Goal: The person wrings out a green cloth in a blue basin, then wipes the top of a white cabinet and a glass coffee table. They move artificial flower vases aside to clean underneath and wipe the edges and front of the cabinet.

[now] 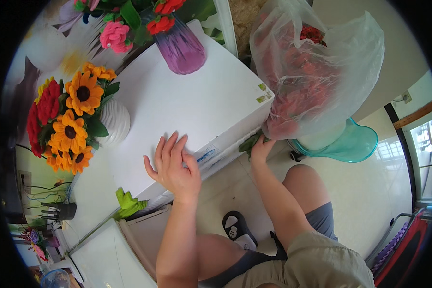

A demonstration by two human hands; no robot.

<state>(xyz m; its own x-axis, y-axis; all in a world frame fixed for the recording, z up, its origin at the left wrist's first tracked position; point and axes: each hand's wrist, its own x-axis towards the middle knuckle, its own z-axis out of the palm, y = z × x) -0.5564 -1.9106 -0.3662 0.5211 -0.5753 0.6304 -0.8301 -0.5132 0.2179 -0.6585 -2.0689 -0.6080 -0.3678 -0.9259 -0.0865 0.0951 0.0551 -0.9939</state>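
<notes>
My left hand (pixel 176 169) rests on or hovers just above the near part of a white box-like surface (pixel 187 104), palm down, fingers apart, holding nothing. Lower right of the box's corner, my right hand (pixel 262 149) has its fingers around a dark green leafy bunch (pixel 249 144), just below a translucent plastic bag (pixel 320 75). Red flowers (pixel 311 35) show inside the bag. Part of the right hand's fingers is hidden by the bag's edge. A purple glass vase (pixel 183 48) and a white ribbed vase (pixel 115 122) with orange sunflowers (pixel 82 93) stand on the surface.
A teal plastic chair (pixel 356 144) stands beneath the bag. Green gloves or cloth (pixel 127 205) hang at the box's near left corner. A black router (pixel 63 210) with cables sits at the left. A red-framed folding item (pixel 405 244) is at the lower right.
</notes>
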